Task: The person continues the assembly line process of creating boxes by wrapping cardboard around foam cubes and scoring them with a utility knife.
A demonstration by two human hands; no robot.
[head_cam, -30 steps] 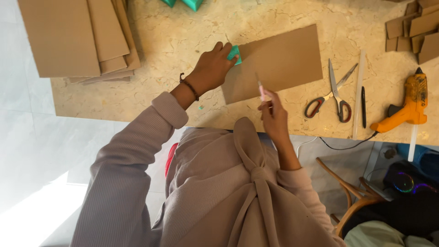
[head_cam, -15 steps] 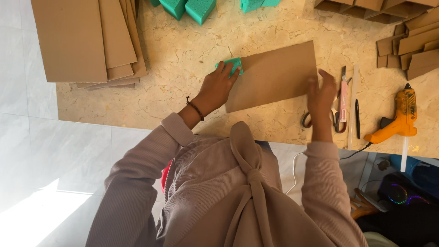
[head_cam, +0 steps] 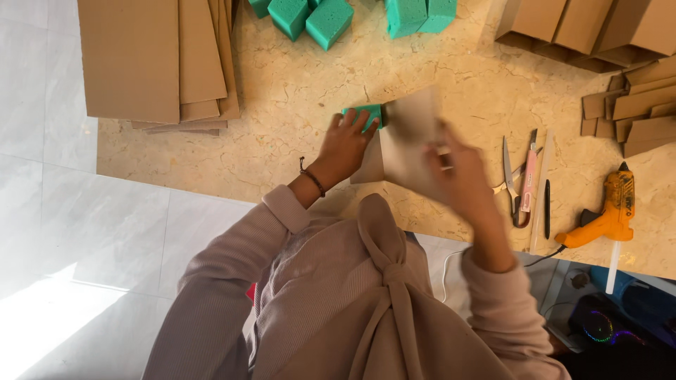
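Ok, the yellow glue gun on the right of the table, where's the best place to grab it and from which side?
Probably by its handle. The glue gun lies flat on the table near the front edge, body running up and away, handle sticking out lower left toward the person, cord trailing from it. Coming from the near edge with the right hand looks easiest; the ruler lies just left of it.

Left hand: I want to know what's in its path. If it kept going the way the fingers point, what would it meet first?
Probably nothing new: the left hand already presses the green foam block.
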